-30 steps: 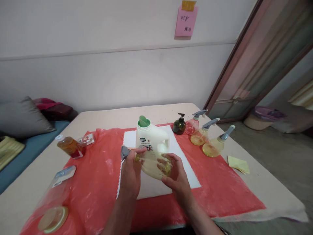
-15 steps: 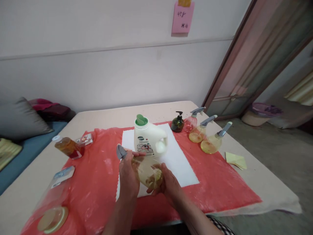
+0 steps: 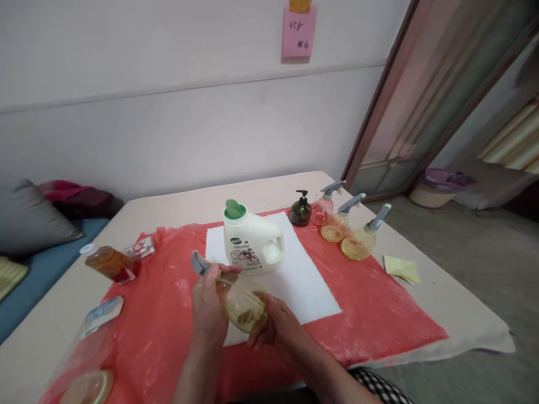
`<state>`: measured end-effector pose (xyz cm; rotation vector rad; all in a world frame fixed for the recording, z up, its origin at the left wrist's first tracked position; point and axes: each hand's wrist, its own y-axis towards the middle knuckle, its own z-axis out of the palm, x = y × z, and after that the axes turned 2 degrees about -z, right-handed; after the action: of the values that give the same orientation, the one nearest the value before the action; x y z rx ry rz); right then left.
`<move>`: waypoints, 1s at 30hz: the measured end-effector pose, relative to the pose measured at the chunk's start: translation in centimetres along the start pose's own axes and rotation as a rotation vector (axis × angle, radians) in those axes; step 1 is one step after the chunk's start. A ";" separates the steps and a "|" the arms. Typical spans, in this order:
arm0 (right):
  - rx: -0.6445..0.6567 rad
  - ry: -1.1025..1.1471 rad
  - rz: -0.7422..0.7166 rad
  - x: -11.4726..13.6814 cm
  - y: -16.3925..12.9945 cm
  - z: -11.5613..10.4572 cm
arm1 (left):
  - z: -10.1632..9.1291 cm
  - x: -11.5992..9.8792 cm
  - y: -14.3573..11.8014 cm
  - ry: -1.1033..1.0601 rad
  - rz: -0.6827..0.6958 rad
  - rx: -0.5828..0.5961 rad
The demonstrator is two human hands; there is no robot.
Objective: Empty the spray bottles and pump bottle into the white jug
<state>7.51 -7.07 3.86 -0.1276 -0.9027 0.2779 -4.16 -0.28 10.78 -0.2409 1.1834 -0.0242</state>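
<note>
Between my two hands a clear yellowish spray bottle point(image 3: 242, 303) lies tilted on its side, its grey spray head pointing up and left. My left hand point(image 3: 210, 306) is wrapped round the neck end. At the base, my right hand point(image 3: 273, 322) grips with curled fingers. Just beyond stands a cream detergent jug point(image 3: 248, 241), uncapped, with a green inner spout showing in its mouth. The jug rests on a white sheet point(image 3: 311, 297) with scalloped edges.
Red plastic point(image 3: 370, 320) covers much of the table. Rightward stand a dark green pump bottle point(image 3: 300, 210), a pink spray bottle point(image 3: 322, 209) and two yellow spray bottles point(image 3: 357, 241), near yellow paper point(image 3: 401, 269). Leftward are an amber bottle point(image 3: 108, 262) and a round lid point(image 3: 88, 387).
The view has shifted slightly. Both hands still hold the spray bottle, which has turned a little, its base now pointing more toward the lower right.
</note>
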 end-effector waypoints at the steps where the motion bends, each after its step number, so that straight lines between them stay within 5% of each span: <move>1: 0.004 0.007 0.020 0.0 0.0 0.0 | -0.2 0.2 0.0 0.011 -0.013 -0.018; 4: -0.013 -0.124 -0.012 0.1 -0.1 0.3 | -0.9 0.7 0.2 0.069 -0.005 -0.098; 9: -0.168 -0.402 -0.264 -0.2 0.0 0.4 | -1.4 0.6 0.0 0.153 0.034 -0.117; 14: 0.058 -0.245 -0.055 -1.1 0.7 0.2 | -1.8 0.6 -0.1 0.100 -0.035 -0.078; 18: -0.033 -0.221 0.058 -1.7 1.1 0.3 | -3.3 0.4 1.3 0.121 0.077 -0.177; 23: -0.256 -0.270 0.074 -0.7 1.8 -0.6 | -4.7 -1.8 7.2 0.373 0.398 -0.587; 30: -0.357 -0.052 0.092 0.2 2.4 -1.4 | -0.3 -1.9 19.1 0.701 0.410 -0.403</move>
<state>8.33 -4.74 2.58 -0.4946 -0.9940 0.2035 -7.24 18.56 8.60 -0.3534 1.9167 0.5312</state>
